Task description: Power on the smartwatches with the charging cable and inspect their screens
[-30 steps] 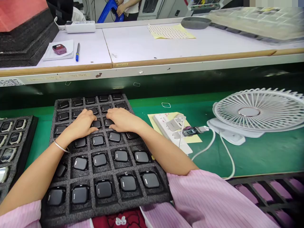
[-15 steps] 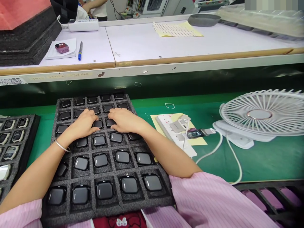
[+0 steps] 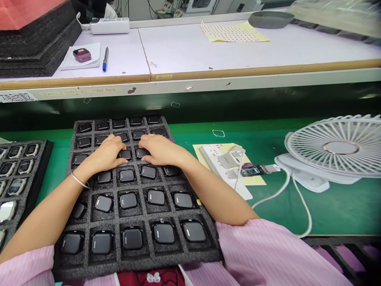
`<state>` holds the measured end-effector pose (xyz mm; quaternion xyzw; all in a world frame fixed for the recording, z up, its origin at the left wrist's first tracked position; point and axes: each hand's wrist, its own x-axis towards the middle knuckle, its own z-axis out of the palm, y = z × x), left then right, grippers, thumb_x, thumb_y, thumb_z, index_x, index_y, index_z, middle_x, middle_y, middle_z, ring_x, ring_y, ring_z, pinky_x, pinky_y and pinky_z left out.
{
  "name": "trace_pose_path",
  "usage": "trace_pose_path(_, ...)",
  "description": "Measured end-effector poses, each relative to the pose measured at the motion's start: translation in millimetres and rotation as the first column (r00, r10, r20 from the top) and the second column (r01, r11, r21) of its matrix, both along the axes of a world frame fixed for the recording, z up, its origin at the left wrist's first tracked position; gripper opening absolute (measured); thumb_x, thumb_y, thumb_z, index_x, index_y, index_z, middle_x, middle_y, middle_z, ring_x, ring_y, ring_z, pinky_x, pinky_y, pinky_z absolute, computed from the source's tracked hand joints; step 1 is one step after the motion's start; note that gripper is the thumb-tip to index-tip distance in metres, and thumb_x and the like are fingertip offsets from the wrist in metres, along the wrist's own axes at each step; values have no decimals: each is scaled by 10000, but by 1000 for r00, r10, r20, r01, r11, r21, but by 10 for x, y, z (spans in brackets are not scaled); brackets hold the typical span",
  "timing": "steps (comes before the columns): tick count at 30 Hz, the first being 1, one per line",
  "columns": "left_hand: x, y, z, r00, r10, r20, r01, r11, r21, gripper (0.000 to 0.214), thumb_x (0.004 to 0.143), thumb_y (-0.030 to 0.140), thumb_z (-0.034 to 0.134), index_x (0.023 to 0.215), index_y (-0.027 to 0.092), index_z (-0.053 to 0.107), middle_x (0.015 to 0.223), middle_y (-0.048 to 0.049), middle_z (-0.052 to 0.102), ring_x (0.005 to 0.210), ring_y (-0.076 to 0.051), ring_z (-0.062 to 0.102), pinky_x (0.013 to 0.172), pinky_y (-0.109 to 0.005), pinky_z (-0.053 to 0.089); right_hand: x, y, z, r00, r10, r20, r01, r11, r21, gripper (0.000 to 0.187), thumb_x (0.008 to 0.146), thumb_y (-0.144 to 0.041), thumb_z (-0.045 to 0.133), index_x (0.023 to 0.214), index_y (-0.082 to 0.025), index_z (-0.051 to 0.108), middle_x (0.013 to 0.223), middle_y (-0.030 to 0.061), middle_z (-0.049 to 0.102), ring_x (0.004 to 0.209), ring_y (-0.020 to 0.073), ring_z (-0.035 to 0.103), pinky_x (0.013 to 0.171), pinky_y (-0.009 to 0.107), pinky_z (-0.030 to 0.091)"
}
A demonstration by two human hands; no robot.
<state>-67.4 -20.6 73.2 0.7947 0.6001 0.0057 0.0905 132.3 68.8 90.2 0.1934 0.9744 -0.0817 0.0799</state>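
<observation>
One watch [image 3: 126, 154] sits in the third row from the far edge of the tray [image 3: 139, 264], between the left hand's [image 3: 107, 154] bent thumb and fingers. The right hand [image 3: 159, 150] curls over the next watch [image 3: 142, 153] to its right. Whether either hand grips, I cannot tell. On the table [image 3: 342, 210], a power strip [image 3: 214, 162] lies beyond the tray's right edge.

A green-topped desk [image 3: 342, 210] stretches across the room, with a raised white shelf [image 3: 178, 55] along its far side. A seam splits the shelf top, and brown edging [image 3: 238, 71] runs above a scuffed white rail [image 3: 268, 82]. Below lies a dark green recess [image 3: 238, 104]. Pale machines [image 3: 199, 5] stand beyond, under bright, even light.
</observation>
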Motion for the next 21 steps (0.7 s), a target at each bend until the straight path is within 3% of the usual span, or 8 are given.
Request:
trace_pose_path(15, -17, 1, -35, 1000, -9, 8, 8, 1000, 14, 342, 835, 358, 689, 1088, 128, 674, 988, -110, 590, 1028, -304, 523, 920, -425, 453, -8, 27, -28, 1000, 15, -8, -15, 1000, -10, 221, 884, -266, 672, 1037, -106, 664, 1096, 154, 650, 1069, 299, 602, 911, 378, 448)
trace_pose_path(21, -3, -87, -21, 999, 42, 24, -42, 998, 39, 412, 863, 378, 676, 1175, 109, 656, 1048, -136, 599, 1057, -314, 512, 960, -440, 432, 31, 30, -94, 995, -6, -102, 2, 999, -39, 242, 845, -242, 714, 1057, -133, 668, 1105, 145, 657, 1058, 301, 616, 924, 411, 481)
